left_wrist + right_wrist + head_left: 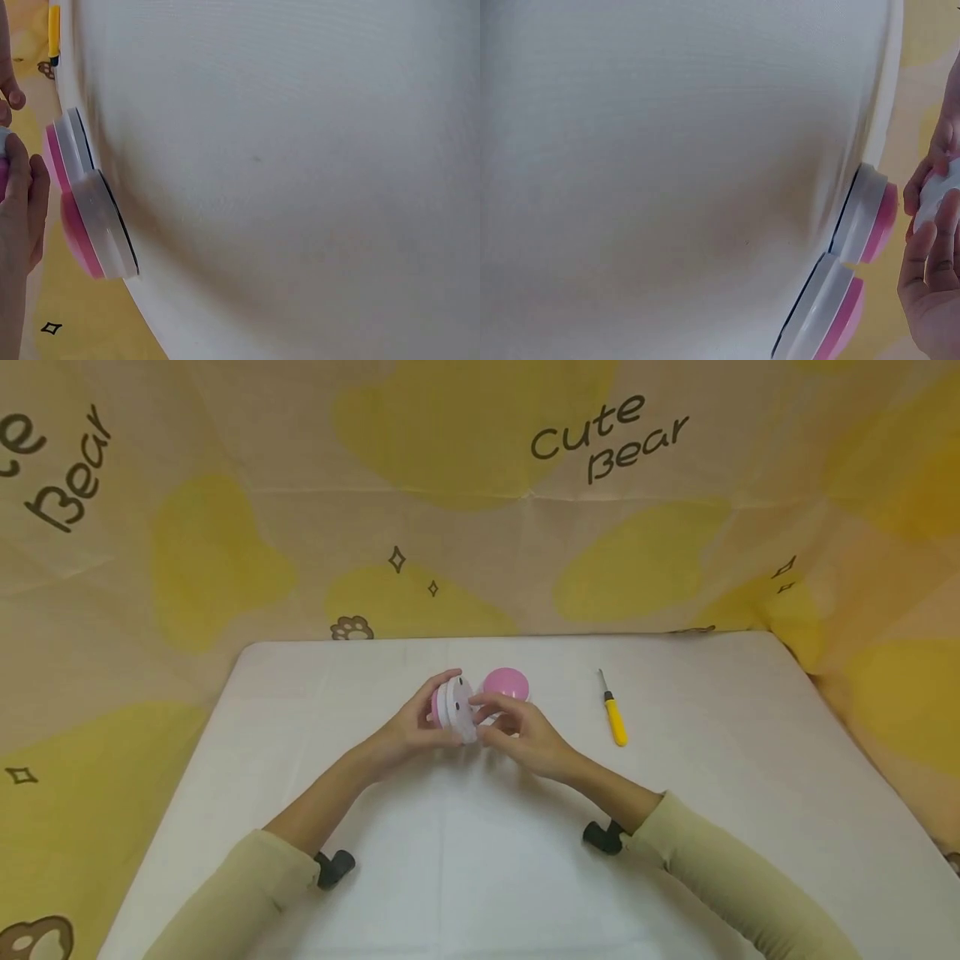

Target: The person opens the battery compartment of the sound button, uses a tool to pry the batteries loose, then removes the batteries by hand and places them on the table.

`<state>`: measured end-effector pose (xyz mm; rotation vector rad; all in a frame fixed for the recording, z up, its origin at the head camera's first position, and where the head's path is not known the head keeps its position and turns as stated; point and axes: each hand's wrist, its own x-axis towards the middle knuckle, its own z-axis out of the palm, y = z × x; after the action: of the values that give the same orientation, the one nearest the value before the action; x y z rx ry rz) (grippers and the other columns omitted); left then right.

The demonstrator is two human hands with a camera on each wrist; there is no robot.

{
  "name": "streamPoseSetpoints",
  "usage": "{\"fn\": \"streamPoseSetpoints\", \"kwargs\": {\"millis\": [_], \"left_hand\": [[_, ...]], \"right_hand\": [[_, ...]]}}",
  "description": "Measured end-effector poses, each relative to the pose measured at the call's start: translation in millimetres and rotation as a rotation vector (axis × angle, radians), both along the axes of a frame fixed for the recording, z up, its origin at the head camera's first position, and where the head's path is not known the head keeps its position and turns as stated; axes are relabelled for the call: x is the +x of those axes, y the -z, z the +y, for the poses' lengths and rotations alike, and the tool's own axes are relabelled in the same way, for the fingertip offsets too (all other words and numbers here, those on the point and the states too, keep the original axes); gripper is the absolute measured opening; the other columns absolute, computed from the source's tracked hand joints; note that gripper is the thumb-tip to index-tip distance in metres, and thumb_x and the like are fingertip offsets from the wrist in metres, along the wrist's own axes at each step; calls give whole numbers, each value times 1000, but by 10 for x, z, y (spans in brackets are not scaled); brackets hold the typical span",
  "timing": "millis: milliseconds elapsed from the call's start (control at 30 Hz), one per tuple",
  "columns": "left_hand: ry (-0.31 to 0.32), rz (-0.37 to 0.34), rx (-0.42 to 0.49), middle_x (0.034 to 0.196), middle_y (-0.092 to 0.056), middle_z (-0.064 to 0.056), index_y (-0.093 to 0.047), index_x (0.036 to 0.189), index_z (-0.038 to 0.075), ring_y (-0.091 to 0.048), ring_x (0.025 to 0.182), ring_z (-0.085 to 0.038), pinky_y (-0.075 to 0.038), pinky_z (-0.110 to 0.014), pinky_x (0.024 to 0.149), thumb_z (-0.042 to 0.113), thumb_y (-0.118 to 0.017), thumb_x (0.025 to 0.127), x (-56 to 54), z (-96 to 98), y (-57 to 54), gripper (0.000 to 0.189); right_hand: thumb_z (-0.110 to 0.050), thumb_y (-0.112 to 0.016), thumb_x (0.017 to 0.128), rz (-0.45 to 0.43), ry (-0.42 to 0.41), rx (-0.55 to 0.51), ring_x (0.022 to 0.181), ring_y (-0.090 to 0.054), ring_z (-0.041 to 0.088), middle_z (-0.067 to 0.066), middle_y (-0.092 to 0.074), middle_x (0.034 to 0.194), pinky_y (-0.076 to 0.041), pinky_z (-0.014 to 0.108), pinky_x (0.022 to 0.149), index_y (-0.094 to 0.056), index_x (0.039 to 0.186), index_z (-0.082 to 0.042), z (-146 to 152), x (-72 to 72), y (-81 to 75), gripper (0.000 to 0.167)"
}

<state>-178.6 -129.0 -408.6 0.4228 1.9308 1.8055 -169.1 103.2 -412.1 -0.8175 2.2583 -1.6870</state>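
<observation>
My left hand (412,718) grips a round pink-and-white push button (462,714) by its rim, thumb below and fingers over the top. Its white underside, marked with small dark holes, faces my right hand (532,739). The right fingers are loosely bent, with the fingertips right at that underside. Just behind the right hand stands another button with a pink dome (506,682), partly covered by the fingers. Two pink-topped buttons on white bases show side by side in the left wrist view, a nearer one (105,232) and a farther one (73,150).
A screwdriver (615,722) with a yellow handle lies to the right of the hands, its tip pointing away. Everything rests on a white-covered table (450,877). Behind it hangs a yellow-patterned cloth (480,527). Dark wrist cameras (337,868) jut out below both sleeves.
</observation>
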Motion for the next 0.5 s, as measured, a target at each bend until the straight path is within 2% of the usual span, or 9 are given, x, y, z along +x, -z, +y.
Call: {"fn": "streamPoseSetpoints", "kwargs": {"millis": [67, 133, 233, 367, 500], "left_hand": [[18, 60, -22, 145, -38, -7, -27, 153, 29, -45, 125, -29, -46, -41, 101, 7, -77, 82, 17, 8, 17, 90], [31, 97, -29, 140, -42, -7, -27, 151, 25, -45, 123, -27, -46, -39, 98, 5, -82, 77, 35, 25, 27, 94], [38, 125, -77, 135, -45, -6, -27, 147, 22, -46, 119, -25, -46, -38, 96, 10, -87, 74, 68, 47, 36, 95], [46, 143, -126, 130, -48, -9, -27, 143, 20, -48, 117, -26, -44, -40, 97, 10, -89, 72, 95, 80, 63, 95], [64, 177, -153, 130, -48, -12, -26, 140, 13, -48, 117, -27, -40, -42, 100, 9, -89, 70, 105, 126, 100, 94]], "right_hand": [[-9, -60, 95, 20, 7, 24, 87, -65, 29, 10, -65, 114, -56, 33, 79, -59, 132, -4, 12, 1, 4, 37], [-9, -61, 95, 47, 11, 52, 85, -65, 25, 9, -67, 113, -55, 33, 78, -62, 128, -4, 27, 0, 9, 33], [-9, -63, 94, 95, 14, 91, 83, -64, 21, 7, -69, 110, -55, 33, 78, -66, 121, -3, 55, 5, 14, 28], [-9, -68, 92, 163, 15, 150, 83, -62, 16, 3, -69, 107, -55, 31, 77, -69, 116, -5, 95, 14, 17, 24], [-9, -71, 90, 225, -7, 191, 85, -61, 15, 0, -70, 103, -54, 33, 77, -71, 113, -6, 126, 15, 24, 23]]}}
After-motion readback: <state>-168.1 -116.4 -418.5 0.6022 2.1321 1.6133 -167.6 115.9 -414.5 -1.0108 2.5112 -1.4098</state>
